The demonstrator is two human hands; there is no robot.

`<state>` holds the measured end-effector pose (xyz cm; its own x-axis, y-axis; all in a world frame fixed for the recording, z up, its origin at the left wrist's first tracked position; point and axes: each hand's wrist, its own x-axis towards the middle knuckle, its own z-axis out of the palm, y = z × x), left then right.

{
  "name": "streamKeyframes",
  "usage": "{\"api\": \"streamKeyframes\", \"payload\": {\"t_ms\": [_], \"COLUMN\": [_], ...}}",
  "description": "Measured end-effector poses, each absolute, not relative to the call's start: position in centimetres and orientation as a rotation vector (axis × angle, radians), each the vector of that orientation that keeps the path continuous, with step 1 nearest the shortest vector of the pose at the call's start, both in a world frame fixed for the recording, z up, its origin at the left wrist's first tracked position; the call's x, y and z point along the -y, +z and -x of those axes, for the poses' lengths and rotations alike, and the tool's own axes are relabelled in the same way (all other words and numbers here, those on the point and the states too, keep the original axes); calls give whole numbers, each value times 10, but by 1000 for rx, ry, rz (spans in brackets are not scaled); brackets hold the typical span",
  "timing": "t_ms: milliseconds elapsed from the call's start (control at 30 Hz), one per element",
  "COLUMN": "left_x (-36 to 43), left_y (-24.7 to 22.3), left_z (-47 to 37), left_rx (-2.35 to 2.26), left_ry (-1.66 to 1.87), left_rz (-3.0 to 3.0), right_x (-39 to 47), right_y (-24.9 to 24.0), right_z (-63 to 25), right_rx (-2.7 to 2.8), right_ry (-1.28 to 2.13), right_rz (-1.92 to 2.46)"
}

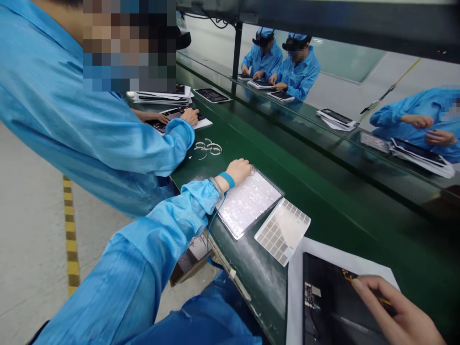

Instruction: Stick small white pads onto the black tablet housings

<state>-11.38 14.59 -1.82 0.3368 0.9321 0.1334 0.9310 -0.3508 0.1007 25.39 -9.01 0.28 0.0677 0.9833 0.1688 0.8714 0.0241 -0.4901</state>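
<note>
Right hand (pixel 404 309) hides part of the cut-off black panel (pixel 336 292).

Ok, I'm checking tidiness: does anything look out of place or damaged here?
Curled white strips lie loose on the green work surface, beyond the left hand, scattered like scraps. The surface's near edge also looks chipped and worn.

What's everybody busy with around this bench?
The camera wearer's left hand is at the far edge of a shiny tray; its fingertips are hard to make out. The right hand is over a dark panel on white paper. A sheet of squares lies between tray and panel. To the left, a co-worker has both hands at another dark panel.
</note>
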Motion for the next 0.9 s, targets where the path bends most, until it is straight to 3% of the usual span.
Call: {"api": "streamKeyframes", "payload": {"t_ms": [200,333,500,567,733,900], "left_x": [-126,-89,-31,-12,17,22], "left_y": [0,16,19,12,-11,-17], "left_z": [121,121,105,99,90,93], "left_rx": [-1757,-1675,-1631,-1596,-1481,-1572], "left_ry": [502,635,823,948,1020,1243], "left_rz": [-2491,-2402,-2268,-2137,-1922,-2267], "right_x": [48,8,-18,-18,-12,-10], "right_y": [61,60,30,21,11,7], "right_z": [-192,-131,-72,-61,-56,-55], "right_rx": [2134,2081,1459,1108,887,1155], "right_ry": [478,660,1703,1948,1937,1675], "right_rz": [1579,1412,1346,1194,1128,1308]}}
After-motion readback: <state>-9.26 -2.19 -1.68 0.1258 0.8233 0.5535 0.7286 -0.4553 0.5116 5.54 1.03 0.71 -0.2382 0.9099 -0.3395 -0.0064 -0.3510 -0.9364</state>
